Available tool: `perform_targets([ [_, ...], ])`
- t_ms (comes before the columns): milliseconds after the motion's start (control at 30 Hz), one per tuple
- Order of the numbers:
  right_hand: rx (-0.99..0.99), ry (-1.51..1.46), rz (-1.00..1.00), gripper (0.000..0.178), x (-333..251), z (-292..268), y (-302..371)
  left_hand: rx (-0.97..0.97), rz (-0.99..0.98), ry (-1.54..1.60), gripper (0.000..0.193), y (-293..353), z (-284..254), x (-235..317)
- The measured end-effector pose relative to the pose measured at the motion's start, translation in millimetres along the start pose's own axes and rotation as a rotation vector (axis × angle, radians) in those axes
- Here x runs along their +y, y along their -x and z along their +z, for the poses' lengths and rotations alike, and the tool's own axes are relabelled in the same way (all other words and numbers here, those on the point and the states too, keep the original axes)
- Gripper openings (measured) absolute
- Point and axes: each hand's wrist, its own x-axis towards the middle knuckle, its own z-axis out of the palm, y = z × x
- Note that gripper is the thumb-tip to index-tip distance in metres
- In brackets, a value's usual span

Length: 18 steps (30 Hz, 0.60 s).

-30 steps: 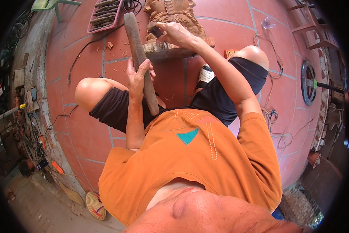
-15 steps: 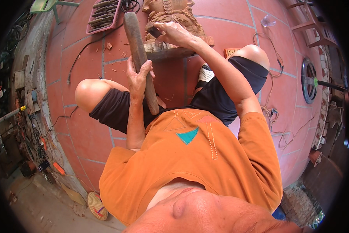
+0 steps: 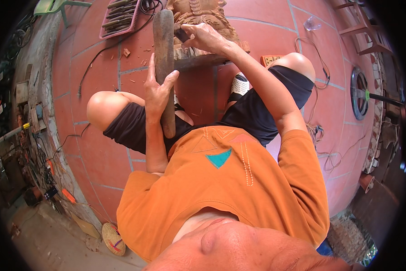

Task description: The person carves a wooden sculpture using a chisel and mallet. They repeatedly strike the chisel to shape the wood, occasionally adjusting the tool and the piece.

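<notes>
My left hand [image 3: 158, 92] grips a long wooden mallet [image 3: 164, 54], thumb on one side and fingers on the other. The mallet stands nearly upright in view, its thick end beside the carving and its thin end above my lap. Beyond it sits a carved wooden figure [image 3: 206, 20] on a rough-edged wooden base, partly hidden by the mallet and my hands. My right hand [image 3: 204, 38] is closed round a short dark tool [image 3: 181, 35], seemingly a chisel, against the figure's near left side. The tool's working end is hidden behind the mallet.
A pink tray [image 3: 104, 32] of carving tools lies at the far left, beside a coiled black cable [image 3: 149, 6]. Wood chips [image 3: 126, 53] dot the red tiles. An orange box [image 3: 269, 59] lies by my right knee. Cords and a fan-like stand [image 3: 359, 94] are at the right.
The mallet's thick end has swung right toward the chisel, and its thin end has shifted left. My left hand's fingers have straightened somewhat. My right hand stays almost in place.
</notes>
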Motion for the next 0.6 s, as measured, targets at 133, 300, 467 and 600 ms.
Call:
perform_targets([
  [133, -0.027, 0.0, -0.057, 0.049, -0.5, 5.0, 0.4, 0.063, -0.002, 0.181, 0.078, 6.9, -11.6, 21.4],
  [300, -0.046, 0.009, -0.04, 0.05, -6.4, 5.4, 1.2, 0.174, -0.014, 0.166, 0.078, 10.8, -12.7, 41.5],
  [467, -0.083, 0.039, -0.068, 0.053, -5.2, 4.7, -1.5, -0.06, 0.053, -0.032, 0.076, 4.1, -16.1, 13.4],
  [600, -0.043, 0.057, -0.112, 0.054, -3.5, 9.7, -3.6, 0.091, -0.026, 0.328, 0.074, 12.4, -13.0, 35.6],
])
